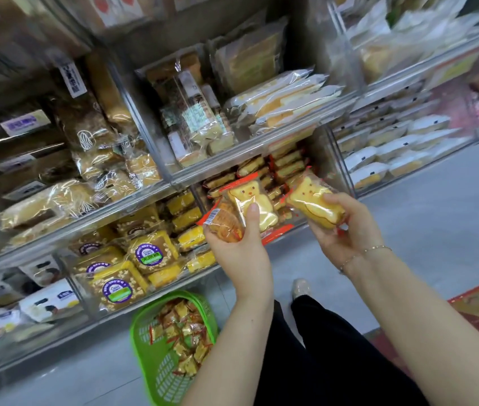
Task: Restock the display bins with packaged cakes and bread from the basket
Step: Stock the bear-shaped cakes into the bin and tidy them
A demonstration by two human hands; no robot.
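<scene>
Stocking underway: left hand (239, 238) grips two bear cakes (251, 203), right hand (345, 227) holds another (313, 205); next, set them into the bin (279, 232) ahead.

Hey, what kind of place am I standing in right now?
Most likely a shop's bakery or snack aisle. Clear acrylic display bins are stacked with wrapped cakes, a green plastic basket of packets sits on the floor, and both hands hold bear-shaped packaged cakes.
</scene>
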